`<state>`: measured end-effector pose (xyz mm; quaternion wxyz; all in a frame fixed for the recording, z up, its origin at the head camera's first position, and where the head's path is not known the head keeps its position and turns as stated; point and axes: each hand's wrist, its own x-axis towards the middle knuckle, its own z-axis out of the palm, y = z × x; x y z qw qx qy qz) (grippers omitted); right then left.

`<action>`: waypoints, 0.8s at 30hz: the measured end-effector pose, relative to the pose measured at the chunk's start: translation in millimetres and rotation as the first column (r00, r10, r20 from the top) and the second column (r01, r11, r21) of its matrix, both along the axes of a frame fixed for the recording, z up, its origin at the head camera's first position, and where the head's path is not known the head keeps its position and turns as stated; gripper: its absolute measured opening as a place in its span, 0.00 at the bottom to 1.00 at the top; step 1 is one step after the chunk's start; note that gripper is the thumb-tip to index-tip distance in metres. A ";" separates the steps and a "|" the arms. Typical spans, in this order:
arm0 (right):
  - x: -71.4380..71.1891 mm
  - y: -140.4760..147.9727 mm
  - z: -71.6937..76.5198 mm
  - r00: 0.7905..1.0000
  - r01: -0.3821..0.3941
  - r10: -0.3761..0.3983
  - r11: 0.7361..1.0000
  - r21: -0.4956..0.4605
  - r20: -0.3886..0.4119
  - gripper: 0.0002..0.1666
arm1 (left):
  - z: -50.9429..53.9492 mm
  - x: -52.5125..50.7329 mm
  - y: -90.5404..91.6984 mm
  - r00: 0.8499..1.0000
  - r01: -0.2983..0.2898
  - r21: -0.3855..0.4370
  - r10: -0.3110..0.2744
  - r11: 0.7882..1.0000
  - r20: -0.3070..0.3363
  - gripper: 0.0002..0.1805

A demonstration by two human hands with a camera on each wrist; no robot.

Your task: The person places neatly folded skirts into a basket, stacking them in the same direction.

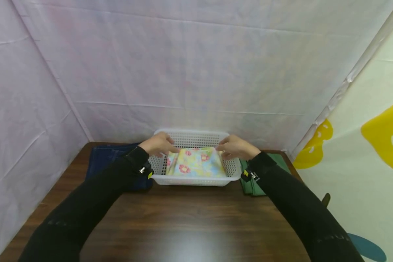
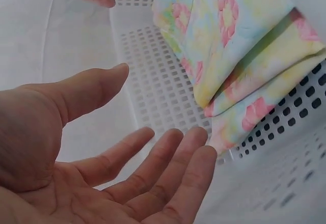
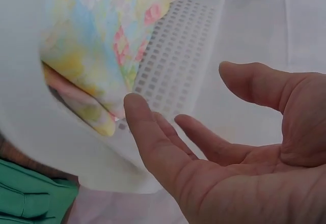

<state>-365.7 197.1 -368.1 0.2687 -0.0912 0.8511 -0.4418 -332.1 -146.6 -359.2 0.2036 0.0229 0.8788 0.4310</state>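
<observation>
A folded floral cloth (image 1: 198, 163) in yellow, pale blue and pink lies inside a white perforated plastic basket (image 1: 191, 181). Over the basket's left side is my left hand (image 1: 160, 143), fingers loosely spread; the left wrist view shows the hand (image 2: 147, 183) apart from the folded cloth (image 2: 224, 35) with nothing in its grasp. On the other side my right hand (image 1: 237, 147) hovers over the basket's right rim. In the right wrist view its relaxed fingers (image 3: 153, 137) are close to the cloth's corner (image 3: 107, 124); whether they touch it I cannot tell.
Dark blue folded denim (image 1: 99, 160) lies left of the basket, partly under my left arm. Folded green fabric (image 1: 249, 185) is at the right, partly behind my right forearm. The brown wooden table (image 1: 190, 218) meets white curtain walls (image 1: 183, 72) at the back.
</observation>
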 end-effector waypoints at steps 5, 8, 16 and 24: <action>11.9 5.0 -0.3 0.998 0.027 -0.028 0.999 -0.020 -0.053 0.37 | -0.2 8.7 -15.2 0.997 0.055 0.043 -0.053 0.998 -0.062 0.32; 22.0 8.2 -2.3 0.994 0.023 -0.026 0.999 -0.022 -0.104 0.35 | -1.0 14.2 -26.3 0.989 0.081 0.042 -0.075 0.996 -0.127 0.30; 52.3 11.0 -15.9 0.948 -0.013 0.014 1.000 0.004 -0.317 0.33 | -18.1 33.4 -58.7 0.935 0.080 -0.064 -0.098 0.995 -0.340 0.27; 73.8 10.4 -28.1 0.865 -0.074 0.098 0.995 0.067 -0.492 0.31 | -40.1 41.0 -99.8 0.911 -0.016 -0.137 -0.042 0.990 -0.409 0.28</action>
